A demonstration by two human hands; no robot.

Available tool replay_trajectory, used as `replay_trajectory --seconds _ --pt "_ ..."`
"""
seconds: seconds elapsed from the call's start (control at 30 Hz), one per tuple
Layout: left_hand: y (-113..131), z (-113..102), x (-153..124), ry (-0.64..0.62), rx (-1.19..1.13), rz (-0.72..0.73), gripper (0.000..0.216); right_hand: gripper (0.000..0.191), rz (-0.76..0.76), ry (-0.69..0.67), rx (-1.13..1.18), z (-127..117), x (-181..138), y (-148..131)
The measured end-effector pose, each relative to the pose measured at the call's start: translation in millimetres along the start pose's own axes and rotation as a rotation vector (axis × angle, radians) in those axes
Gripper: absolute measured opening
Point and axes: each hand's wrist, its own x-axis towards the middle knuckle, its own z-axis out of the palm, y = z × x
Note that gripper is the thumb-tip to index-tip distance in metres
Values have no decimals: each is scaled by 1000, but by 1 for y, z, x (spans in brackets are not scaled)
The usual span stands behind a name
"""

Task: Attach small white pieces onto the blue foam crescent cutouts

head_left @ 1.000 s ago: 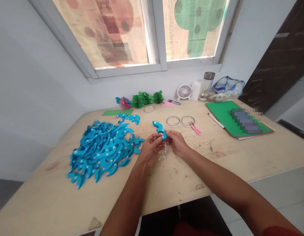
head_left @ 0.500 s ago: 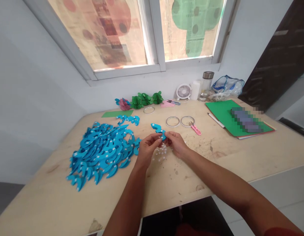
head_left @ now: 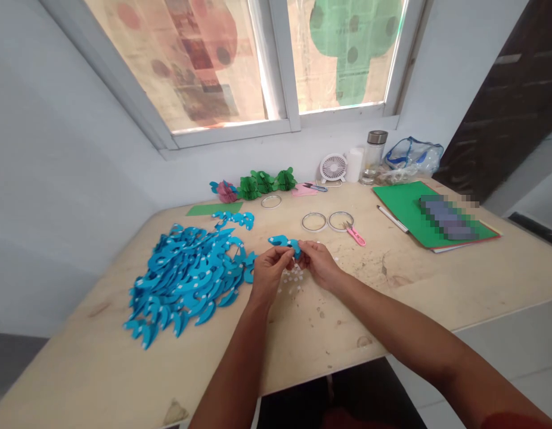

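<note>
Both my hands meet over the middle of the wooden table (head_left: 392,298). My left hand (head_left: 267,274) and my right hand (head_left: 318,262) each pinch one small curved blue paper cutout (head_left: 282,241), which sticks out to the upper left of my fingers. Just under my hands lie small white adhesive bits (head_left: 294,280) scattered on the wood. To the left spreads a large pile of similar blue cutouts (head_left: 186,274) dotted with white squares.
Two tape rings (head_left: 314,221) and pink snips (head_left: 355,235) lie beyond my hands. Green paper with a pen (head_left: 430,220) sits at the right. Along the wall stand green paper rosettes (head_left: 264,180), a small white fan (head_left: 333,167), a jar (head_left: 374,156) and a clear bag (head_left: 412,158).
The blue cutout in my fingers has tipped from pointing up to lying lower and flatter toward the left. My hands stay in nearly the same spot.
</note>
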Motion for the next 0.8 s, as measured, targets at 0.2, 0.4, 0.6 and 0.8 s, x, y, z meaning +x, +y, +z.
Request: replay_trajectory --seconds 0.2,0.4,0.6,0.8 --pt "-4 1 -1 56 2 28 17 31 11 -72 41 1 -2 1" --pt "-4 -4 0 70 181 128 13 22 51 -119 117 1 -4 -3" --pt "-3 -9 0 8 567 433 10 20 27 -78 159 2 -2 -3" --pt "-4 -10 0 26 731 602 10 20 40 -97 160 1 -2 -2"
